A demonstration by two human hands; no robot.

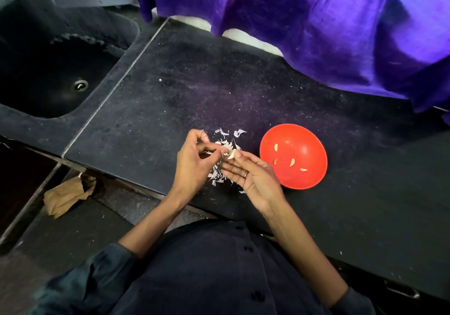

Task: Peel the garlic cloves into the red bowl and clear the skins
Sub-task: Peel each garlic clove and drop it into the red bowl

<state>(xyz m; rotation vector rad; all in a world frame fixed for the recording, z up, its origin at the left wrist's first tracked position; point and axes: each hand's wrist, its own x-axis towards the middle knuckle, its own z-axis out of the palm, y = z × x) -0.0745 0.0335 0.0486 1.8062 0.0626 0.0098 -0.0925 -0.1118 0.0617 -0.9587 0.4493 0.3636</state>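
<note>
A red bowl (pixel 293 156) stands on the dark counter and holds several peeled garlic cloves (pixel 292 162). Just left of it, my right hand (pixel 253 178) pinches a pale garlic clove (pixel 231 154) at its fingertips. My left hand (pixel 194 161) is curled right beside that clove, its fingertips at the clove's skin. A heap of whitish garlic skins (pixel 225 142) and unpeeled cloves lies on the counter behind and under both hands, with more skins (pixel 215 176) near the front edge.
The black counter (pixel 194 90) has a sunken sink with a drain (pixel 80 85) at the left. A purple cloth (pixel 316 22) hangs along the back. A crumpled brown paper (pixel 65 196) lies on the floor at the lower left.
</note>
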